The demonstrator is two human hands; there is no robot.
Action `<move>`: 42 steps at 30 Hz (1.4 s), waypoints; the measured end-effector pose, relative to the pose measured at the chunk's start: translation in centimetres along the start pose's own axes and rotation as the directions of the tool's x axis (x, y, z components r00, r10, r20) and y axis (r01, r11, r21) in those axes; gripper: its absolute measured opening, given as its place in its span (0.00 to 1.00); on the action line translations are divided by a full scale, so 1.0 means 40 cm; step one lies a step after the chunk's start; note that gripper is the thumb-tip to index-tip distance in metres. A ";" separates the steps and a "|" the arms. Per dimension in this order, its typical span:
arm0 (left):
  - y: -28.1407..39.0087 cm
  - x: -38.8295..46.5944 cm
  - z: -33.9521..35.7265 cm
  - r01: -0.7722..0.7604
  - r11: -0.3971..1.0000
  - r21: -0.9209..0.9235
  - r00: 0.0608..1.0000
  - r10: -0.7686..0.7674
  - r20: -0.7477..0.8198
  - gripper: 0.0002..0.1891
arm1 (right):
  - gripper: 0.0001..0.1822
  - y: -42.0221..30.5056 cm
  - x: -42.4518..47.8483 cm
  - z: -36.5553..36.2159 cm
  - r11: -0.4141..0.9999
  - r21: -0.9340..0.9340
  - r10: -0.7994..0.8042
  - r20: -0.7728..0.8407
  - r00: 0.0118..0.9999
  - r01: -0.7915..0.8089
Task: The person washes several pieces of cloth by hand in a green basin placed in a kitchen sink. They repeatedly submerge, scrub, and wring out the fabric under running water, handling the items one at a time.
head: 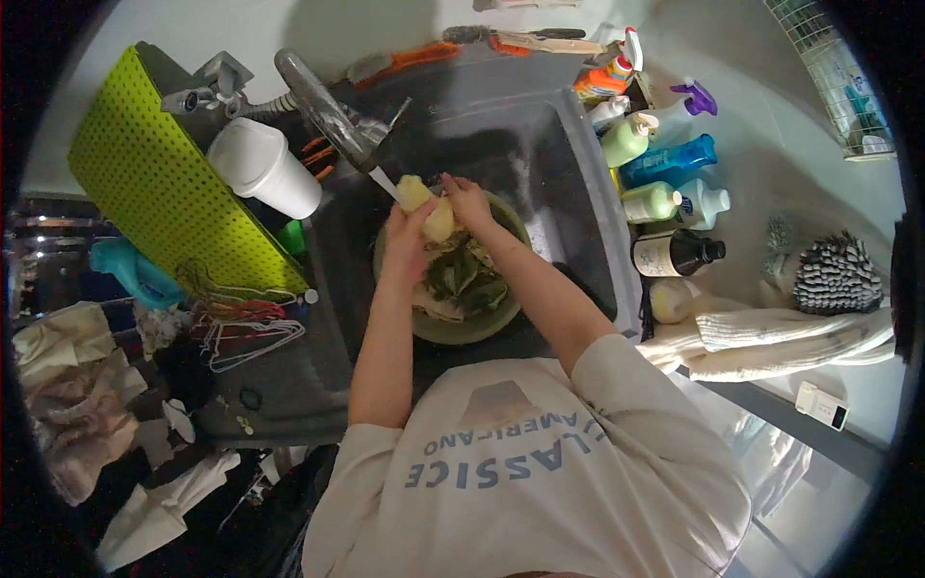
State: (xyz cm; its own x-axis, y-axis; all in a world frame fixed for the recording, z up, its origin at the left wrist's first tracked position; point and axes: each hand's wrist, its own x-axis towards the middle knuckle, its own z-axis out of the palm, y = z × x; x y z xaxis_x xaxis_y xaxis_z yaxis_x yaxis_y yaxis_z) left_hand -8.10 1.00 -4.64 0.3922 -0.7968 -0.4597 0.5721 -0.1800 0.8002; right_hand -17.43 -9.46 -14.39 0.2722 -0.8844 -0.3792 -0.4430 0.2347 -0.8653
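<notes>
A pale yellow, wet piece [438,219], perhaps a vegetable leaf or a cloth, is between my two hands. My left hand [409,235] grips its left side, near the stream of water running from the faucet [325,108]. At its upper right is my right hand [466,200], with thumb and fingers close together; whether it grips the piece is hard to tell. Beneath both hands a round green basin [470,334] stands in the dark grey sink [571,144], holding dark green and pale leafy material [462,278].
Spray and pump bottles [627,141] line the sink's right rim, with a dark bottle [676,253] and a cream cloth [788,339] nearer me. At left stand a white lidded container [264,170], a green perforated panel [173,188] and clothes hangers [249,321]. Brushes [426,54] lie behind the sink.
</notes>
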 end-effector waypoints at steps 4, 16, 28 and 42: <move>-0.032 0.062 -0.057 -0.223 0.810 0.543 0.975 0.195 0.109 0.27 | 0.25 0.090 0.011 -0.027 0.957 -0.163 -0.241 0.026 0.970 0.242; 0.067 0.000 -0.078 -0.363 0.449 0.816 0.907 0.370 0.200 0.23 | 0.10 -0.100 -0.072 -0.085 0.867 0.326 -0.440 0.150 0.885 0.376; 0.129 -0.056 -0.078 -0.410 0.232 0.882 0.898 0.274 0.345 0.16 | 0.09 -0.203 -0.124 -0.144 0.797 0.555 -0.342 0.092 0.935 0.236; 0.114 -0.002 -0.095 -0.272 0.789 0.551 0.950 0.129 0.285 0.08 | 0.16 -0.219 -0.120 -0.133 0.853 0.494 -0.300 0.202 0.932 0.168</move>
State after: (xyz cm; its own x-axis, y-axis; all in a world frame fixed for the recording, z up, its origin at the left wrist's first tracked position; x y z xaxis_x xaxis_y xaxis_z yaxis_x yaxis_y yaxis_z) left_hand -2.80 2.42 -2.43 0.2416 -0.9443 -0.2236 -0.0523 -0.2428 0.9687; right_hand -19.39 -9.41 -3.23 0.5597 -0.8131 -0.1598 0.0894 0.2510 -0.9638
